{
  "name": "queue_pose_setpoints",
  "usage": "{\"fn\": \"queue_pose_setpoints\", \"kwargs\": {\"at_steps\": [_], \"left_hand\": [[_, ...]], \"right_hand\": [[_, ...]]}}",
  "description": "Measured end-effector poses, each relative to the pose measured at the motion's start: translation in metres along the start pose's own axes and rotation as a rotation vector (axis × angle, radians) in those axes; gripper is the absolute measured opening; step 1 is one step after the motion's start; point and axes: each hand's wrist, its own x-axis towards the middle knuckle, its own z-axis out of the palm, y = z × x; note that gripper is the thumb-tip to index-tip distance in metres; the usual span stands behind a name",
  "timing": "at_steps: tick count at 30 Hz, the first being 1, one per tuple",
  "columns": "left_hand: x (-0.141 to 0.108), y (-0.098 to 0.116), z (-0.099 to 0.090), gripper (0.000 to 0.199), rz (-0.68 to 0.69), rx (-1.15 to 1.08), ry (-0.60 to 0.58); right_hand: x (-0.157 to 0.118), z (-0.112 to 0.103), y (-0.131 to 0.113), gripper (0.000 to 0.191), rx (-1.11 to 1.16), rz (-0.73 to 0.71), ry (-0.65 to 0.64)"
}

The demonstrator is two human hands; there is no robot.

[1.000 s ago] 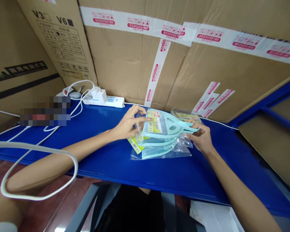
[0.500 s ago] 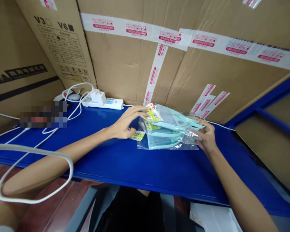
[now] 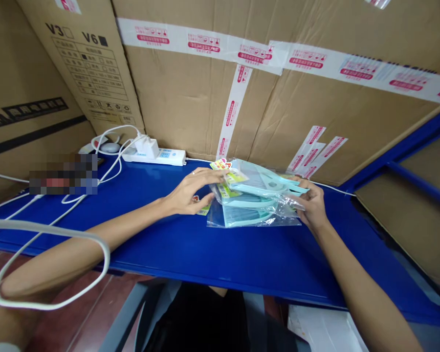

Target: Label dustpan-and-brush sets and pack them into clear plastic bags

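Several light-blue plastic dustpans point(image 3: 258, 182) in clear bags lie stacked at the middle of the blue table, ridged ends left and handles right. My right hand point(image 3: 313, 203) is closed around their handles and the bag ends. At the left side, my left hand point(image 3: 190, 190) has its fingers stretched over the bag edges, touching them, with the thumb apart below. Yellow-green labels point(image 3: 225, 190) show at the left ends of the packs. One more label point(image 3: 204, 210) is partly hidden beneath my left thumb.
Behind the blue table point(image 3: 205, 249) stands a taped cardboard wall point(image 3: 183, 98). A white power strip point(image 3: 172, 156) with a plugged-in adapter point(image 3: 146, 146) sits at the back left. White cables point(image 3: 51, 230) loop over the left side. A blue metal frame point(image 3: 399, 151) rises at the right.
My left hand has moved slightly, its thumb shifting right toward the bags and covering more of the lower label. My right hand keeps its hold on the handles.
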Motion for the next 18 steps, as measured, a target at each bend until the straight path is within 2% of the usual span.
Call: {"fn": "queue_pose_setpoints", "kwargs": {"at_steps": [7,14,18], "left_hand": [[-0.0022,-0.0025,0.004,0.036,0.017,0.086,-0.028],[-0.0053,-0.0047,0.006,0.017,0.022,0.088,0.07],[-0.0037,-0.0027,0.0047,0.015,0.005,0.048,0.079]], "right_hand": [[-0.0002,0.0015,-0.0009,0.054,-0.03,-0.009,0.002],[-0.001,0.0036,-0.001,0.05,-0.01,0.011,-0.006],[0.0011,-0.001,0.0021,0.05,0.004,0.019,-0.001]]}}
